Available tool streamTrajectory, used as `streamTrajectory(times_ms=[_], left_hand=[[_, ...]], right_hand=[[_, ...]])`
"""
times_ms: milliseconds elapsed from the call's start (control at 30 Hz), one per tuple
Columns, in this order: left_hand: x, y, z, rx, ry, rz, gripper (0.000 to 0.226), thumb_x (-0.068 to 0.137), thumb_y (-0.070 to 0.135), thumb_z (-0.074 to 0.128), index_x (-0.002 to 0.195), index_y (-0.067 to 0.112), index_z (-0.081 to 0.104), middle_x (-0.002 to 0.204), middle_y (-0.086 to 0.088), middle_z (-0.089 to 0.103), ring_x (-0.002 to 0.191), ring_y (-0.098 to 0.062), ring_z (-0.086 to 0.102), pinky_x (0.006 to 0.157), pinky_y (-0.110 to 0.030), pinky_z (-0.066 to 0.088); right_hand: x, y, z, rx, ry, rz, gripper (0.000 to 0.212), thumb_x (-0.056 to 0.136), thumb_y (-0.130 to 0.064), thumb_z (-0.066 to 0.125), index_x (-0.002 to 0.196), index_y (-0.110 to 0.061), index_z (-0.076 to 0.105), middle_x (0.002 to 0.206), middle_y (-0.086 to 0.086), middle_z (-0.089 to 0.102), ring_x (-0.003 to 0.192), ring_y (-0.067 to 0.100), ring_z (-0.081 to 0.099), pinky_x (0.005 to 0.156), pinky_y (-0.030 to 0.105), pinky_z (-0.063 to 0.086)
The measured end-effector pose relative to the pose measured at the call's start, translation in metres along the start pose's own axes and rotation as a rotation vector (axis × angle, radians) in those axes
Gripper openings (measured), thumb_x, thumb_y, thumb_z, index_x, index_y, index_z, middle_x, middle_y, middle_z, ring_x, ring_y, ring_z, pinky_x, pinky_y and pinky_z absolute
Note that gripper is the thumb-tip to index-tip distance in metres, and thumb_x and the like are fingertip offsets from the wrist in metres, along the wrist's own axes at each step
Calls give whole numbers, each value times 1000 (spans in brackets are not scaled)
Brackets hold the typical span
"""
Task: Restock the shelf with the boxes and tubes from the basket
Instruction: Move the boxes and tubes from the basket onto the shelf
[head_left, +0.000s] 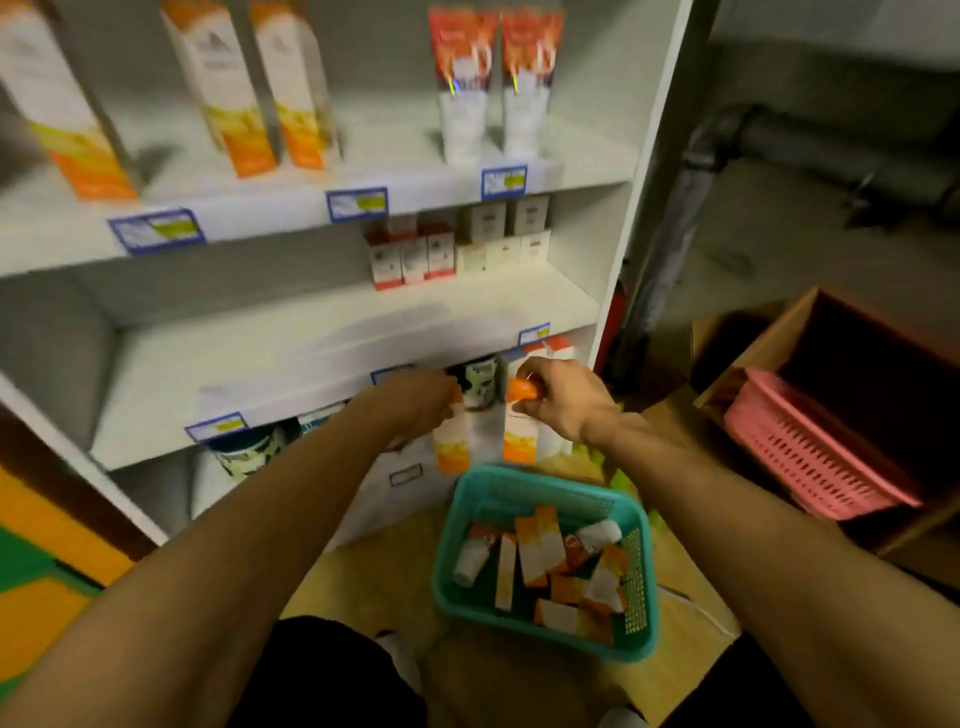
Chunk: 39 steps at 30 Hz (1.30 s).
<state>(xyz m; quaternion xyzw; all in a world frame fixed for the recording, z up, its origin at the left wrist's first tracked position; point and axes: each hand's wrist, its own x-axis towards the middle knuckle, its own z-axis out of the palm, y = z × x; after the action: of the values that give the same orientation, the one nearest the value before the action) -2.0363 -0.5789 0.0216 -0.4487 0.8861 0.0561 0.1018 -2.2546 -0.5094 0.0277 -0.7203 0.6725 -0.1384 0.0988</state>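
Beside the white shelf (332, 353), both hands grasp orange-white boxes above the floor's teal basket (545, 488).

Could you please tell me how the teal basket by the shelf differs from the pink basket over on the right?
The teal basket sits upright on the floor in front of the person, while the pink basket lies tilted against a cardboard box. The teal basket holds orange-and-white boxes and tubes; nothing shows in the pink basket's visible part. Both are plastic with perforated walls.
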Motion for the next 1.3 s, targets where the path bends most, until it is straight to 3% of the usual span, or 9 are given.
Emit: streamTrajectory(times_ms=[133, 333, 433, 667, 833, 1100, 1300], left_hand=[[-42, -17, -69, 55, 114, -26, 28, 99, 35, 54, 121, 18, 57, 119, -8, 59, 106, -27, 57, 86, -37, 46], [-99, -39, -160, 118, 316, -88, 37, 96, 42, 56, 122, 15, 54, 124, -12, 60, 113, -32, 58, 89, -37, 45], [-123, -52, -198, 117, 392, -146, 42, 95, 41, 59, 126, 14, 52, 124, -13, 62, 112, -33, 58, 87, -37, 46], [-154, -101, -274, 83, 624, -287, 39, 93, 46, 61, 117, 16, 57, 113, -10, 67, 102, -33, 63, 84, -42, 52], [-149, -134, -295, 87, 708, -320, 37, 94, 41, 60, 123, 19, 56, 115, -8, 67, 103, -31, 62, 83, -41, 51], [-110, -181, -295, 64, 705, -378, 32, 99, 33, 53, 124, 13, 54, 117, -13, 63, 105, -31, 59, 88, -44, 51], [-90, -200, -294, -3, 718, -446, 43, 99, 33, 53, 138, 16, 50, 133, -11, 52, 119, -33, 54, 98, -45, 49]], right_hand=[[5, -45, -55, 25, 111, -57, 44, 83, -41, 73, 122, -26, 61, 117, 4, 68, 106, 30, 62, 86, 37, 51], [19, -113, -126, 32, 278, -198, 38, 85, -41, 71, 119, -26, 63, 114, 1, 68, 103, 26, 62, 80, 33, 49], [31, -147, -156, 49, 366, -248, 42, 86, -39, 69, 123, -23, 61, 119, 2, 65, 108, 25, 61, 87, 36, 50], [77, -215, -206, 204, 461, -332, 42, 86, -38, 72, 122, -18, 65, 115, 4, 70, 102, 21, 65, 89, 38, 53], [116, -245, -213, 206, 461, -412, 41, 89, -33, 70, 126, -17, 63, 119, 7, 66, 108, 23, 62, 93, 39, 51], [184, -270, -195, 158, 488, -459, 32, 95, -26, 63, 125, -17, 64, 115, 2, 59, 105, 20, 58, 92, 39, 52], [212, -279, -182, 226, 524, -436, 37, 95, -22, 63, 131, -17, 60, 124, 3, 58, 112, 21, 58, 94, 36, 51]])
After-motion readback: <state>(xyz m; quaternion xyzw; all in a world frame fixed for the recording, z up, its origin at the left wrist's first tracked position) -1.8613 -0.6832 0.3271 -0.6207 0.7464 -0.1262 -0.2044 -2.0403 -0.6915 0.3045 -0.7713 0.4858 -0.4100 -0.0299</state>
